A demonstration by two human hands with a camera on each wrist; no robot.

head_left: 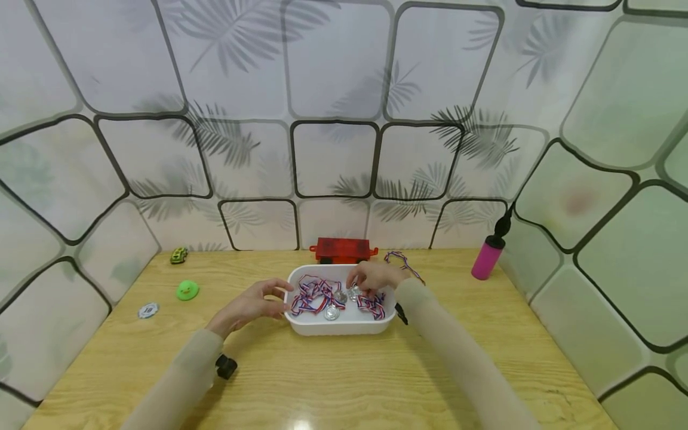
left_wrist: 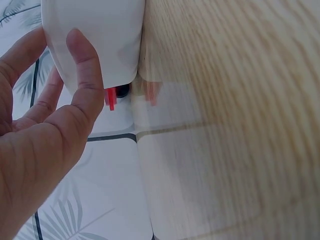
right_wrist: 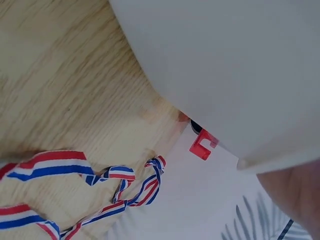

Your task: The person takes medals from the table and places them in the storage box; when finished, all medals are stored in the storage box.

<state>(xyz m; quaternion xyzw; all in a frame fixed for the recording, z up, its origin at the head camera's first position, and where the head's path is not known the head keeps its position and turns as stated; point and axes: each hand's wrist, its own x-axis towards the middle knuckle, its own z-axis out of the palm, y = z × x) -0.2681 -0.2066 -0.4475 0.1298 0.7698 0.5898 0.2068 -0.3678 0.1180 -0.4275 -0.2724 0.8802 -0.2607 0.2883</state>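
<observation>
A white tub holds several silver medals, one silver medal lying near its front wall, with red, white and blue ribbons bunched around them. My left hand is at the tub's left end, its loosely bent fingers touching the rim and its thumb along the outer wall. In the left wrist view that thumb overlaps the white side. My right hand reaches over the right end into the tub, its fingers curled down at a silver medal. The right wrist view hides those fingertips behind the tub wall.
Right of the tub, a striped ribbon lies on the wooden table. A red toy wagon stands behind the tub. To the left are a green duck, a toy car and a chip; a pink pump stands right.
</observation>
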